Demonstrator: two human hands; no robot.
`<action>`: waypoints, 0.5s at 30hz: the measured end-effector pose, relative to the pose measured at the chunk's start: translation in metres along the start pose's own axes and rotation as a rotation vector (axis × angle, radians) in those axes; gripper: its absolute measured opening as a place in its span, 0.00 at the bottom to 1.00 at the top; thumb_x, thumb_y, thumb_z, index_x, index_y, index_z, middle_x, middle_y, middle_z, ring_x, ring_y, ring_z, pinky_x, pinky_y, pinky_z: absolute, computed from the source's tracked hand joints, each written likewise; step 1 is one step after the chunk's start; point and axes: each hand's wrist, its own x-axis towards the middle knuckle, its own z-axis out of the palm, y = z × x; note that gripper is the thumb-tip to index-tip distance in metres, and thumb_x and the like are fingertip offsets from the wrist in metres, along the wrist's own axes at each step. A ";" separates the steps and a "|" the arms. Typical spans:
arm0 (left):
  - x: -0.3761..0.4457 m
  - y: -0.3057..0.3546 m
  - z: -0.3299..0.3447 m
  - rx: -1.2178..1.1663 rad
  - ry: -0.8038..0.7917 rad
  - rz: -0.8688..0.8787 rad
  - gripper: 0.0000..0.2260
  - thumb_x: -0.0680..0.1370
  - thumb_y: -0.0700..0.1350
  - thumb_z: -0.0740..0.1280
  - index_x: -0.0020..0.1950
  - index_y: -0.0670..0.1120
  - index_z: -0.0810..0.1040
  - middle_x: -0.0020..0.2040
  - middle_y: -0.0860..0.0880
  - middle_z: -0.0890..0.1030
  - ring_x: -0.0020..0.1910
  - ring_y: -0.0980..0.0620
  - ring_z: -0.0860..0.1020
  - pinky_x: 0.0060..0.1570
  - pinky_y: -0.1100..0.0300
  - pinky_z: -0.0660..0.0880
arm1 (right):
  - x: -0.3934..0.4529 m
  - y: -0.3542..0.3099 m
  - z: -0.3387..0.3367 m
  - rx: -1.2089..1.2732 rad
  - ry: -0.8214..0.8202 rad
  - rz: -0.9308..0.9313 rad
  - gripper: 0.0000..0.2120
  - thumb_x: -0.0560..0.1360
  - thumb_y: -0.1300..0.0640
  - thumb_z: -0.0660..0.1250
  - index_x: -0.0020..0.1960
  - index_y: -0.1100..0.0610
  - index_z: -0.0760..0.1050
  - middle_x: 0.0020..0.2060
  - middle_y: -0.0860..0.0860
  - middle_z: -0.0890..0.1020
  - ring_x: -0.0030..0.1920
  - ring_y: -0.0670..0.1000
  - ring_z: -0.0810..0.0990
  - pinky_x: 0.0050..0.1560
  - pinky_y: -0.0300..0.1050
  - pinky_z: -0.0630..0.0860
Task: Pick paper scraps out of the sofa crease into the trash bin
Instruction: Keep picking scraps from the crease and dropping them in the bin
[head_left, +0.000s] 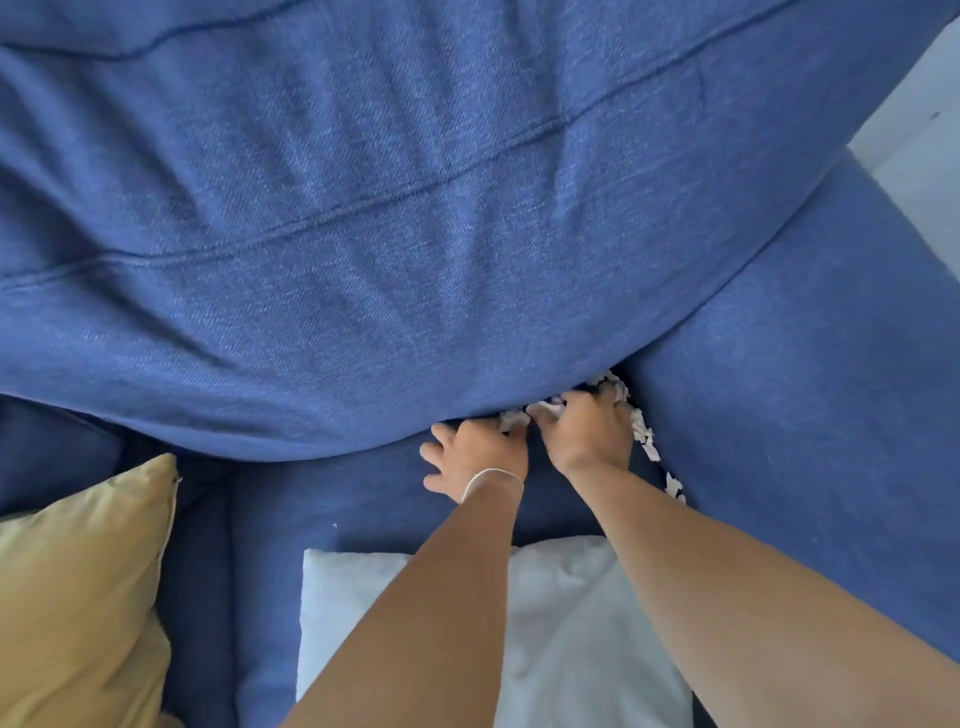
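Note:
White paper scraps lie in the crease of the blue sofa, where the back cushion meets the seat and the armrest. More paper scraps trail down the armrest seam. My right hand is curled over the scraps at the corner, fingers closed on some of them. My left hand, with a thin white bracelet at the wrist, presses against the base of the back cushion beside it, fingertips touching scraps. No trash bin is in view.
A yellow cushion rests at the lower left of the seat. A white pillow lies on the seat under my forearms. A pale floor strip shows beyond the armrest at right.

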 end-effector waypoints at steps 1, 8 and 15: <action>0.001 0.005 0.001 -0.029 -0.007 -0.033 0.17 0.71 0.66 0.66 0.48 0.55 0.81 0.57 0.50 0.68 0.59 0.44 0.63 0.53 0.45 0.62 | 0.002 0.001 0.001 -0.010 0.046 -0.051 0.14 0.74 0.44 0.68 0.54 0.51 0.80 0.62 0.59 0.73 0.63 0.65 0.70 0.58 0.59 0.72; -0.003 -0.017 0.005 -0.220 0.032 0.112 0.09 0.72 0.65 0.67 0.40 0.64 0.83 0.53 0.58 0.67 0.52 0.49 0.63 0.55 0.49 0.59 | -0.016 0.027 0.003 0.342 0.124 -0.091 0.15 0.76 0.45 0.66 0.38 0.54 0.79 0.46 0.49 0.74 0.51 0.57 0.74 0.53 0.50 0.74; -0.049 -0.029 -0.016 -0.442 -0.052 0.474 0.05 0.74 0.53 0.72 0.44 0.54 0.85 0.54 0.55 0.71 0.52 0.63 0.73 0.59 0.65 0.70 | -0.055 0.046 -0.041 0.426 0.266 -0.123 0.16 0.77 0.45 0.65 0.37 0.55 0.77 0.44 0.48 0.74 0.49 0.54 0.73 0.48 0.50 0.75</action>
